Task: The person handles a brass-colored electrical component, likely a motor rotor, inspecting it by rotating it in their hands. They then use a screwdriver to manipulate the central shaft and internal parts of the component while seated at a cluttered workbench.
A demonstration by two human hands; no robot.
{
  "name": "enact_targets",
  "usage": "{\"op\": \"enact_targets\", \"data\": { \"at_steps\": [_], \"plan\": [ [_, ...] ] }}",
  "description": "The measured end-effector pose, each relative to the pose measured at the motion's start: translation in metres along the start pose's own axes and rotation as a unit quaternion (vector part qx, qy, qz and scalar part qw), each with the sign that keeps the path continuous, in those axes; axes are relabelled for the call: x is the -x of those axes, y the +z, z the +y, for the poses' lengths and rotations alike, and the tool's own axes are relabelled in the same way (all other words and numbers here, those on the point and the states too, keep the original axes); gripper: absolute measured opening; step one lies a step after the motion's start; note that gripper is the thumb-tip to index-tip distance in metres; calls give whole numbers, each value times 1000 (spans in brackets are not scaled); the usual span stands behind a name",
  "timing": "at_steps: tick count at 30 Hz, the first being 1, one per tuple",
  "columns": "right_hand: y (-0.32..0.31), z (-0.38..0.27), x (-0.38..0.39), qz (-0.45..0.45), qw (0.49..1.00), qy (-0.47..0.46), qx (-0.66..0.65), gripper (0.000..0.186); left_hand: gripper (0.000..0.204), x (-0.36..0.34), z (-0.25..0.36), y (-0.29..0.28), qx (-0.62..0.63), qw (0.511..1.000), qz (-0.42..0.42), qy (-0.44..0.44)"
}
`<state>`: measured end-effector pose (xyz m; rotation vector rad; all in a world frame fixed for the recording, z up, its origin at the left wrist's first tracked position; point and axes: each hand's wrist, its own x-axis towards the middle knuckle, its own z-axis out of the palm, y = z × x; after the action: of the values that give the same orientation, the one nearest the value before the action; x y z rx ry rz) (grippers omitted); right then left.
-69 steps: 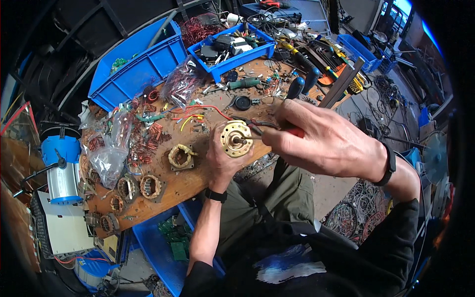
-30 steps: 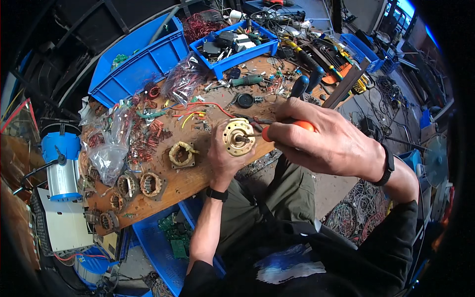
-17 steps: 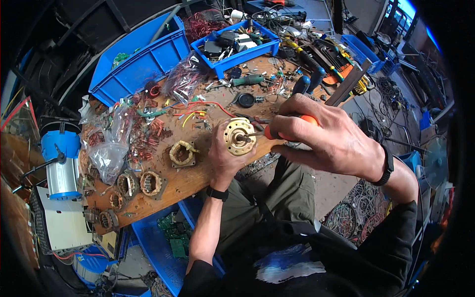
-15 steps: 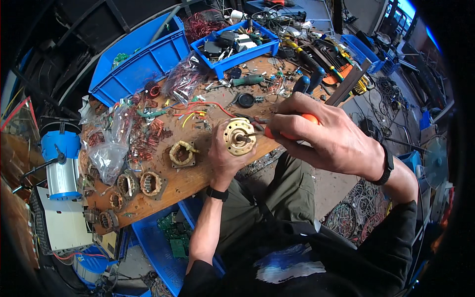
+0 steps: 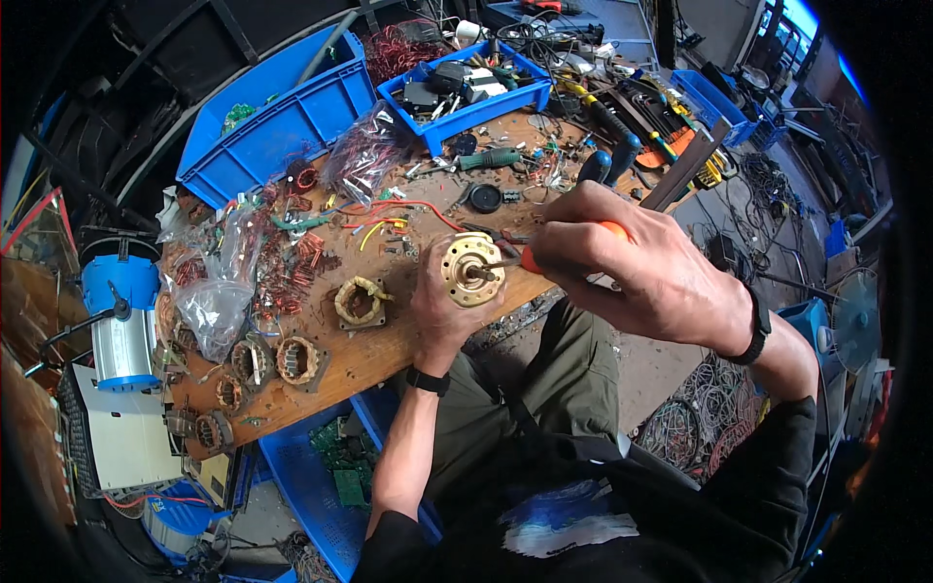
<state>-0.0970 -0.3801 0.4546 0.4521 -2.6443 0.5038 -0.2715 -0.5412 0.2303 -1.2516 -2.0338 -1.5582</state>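
The left hand (image 5: 442, 313) was wrapped around a brass-coloured, round metal part (image 5: 461, 283) with holes and a central shaft (image 5: 483, 274), above the near edge of the brown wooden surface (image 5: 358, 364). The right hand (image 5: 641, 270) was clamped on an orange-handled tool (image 5: 530, 259), its thin shank beside the shaft. A yellowish, ring-shaped stator (image 5: 373, 317) lay near that edge.

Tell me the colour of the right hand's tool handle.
The tool handle is orange, shown in the head view.
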Motion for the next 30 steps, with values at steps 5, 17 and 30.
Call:
{"op": "enact_targets", "data": {
  "at_steps": [5, 17, 30],
  "plan": [
    [1, 1, 2, 11, 999, -16, 30, 51, 91, -1, 4, -1, 18, 1000, -3, -10],
    [4, 0, -1, 31, 998, -46, 19, 52, 91, 0, 1, 2, 11, 1000, 2, 4],
    [1, 1, 5, 6, 1000, 1, -11, 47, 90, -1, 2, 0, 7, 1000, -9, -26]
  ]
}}
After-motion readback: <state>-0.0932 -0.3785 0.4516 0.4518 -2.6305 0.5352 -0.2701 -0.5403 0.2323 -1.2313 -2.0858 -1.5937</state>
